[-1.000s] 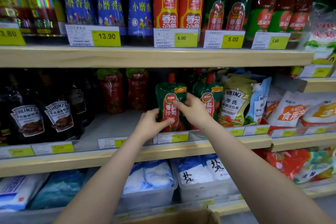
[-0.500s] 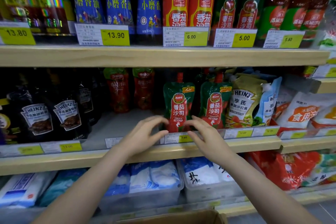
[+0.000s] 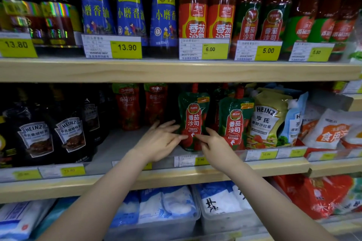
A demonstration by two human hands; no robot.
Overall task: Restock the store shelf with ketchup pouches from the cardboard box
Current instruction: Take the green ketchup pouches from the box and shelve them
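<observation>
Fingertips of both hands, nearly straight, touch the lower front of a ketchup pouch (image 3: 193,121) standing upright on the middle shelf (image 3: 254,168); half a second earlier they hovered just short of it. Left hand (image 3: 159,142) and right hand (image 3: 214,146) flank it; a second pouch (image 3: 235,123) stands just right.

Both hands (image 3: 160,143) back touching ketchup pouch (image 3: 193,121) front.
</observation>
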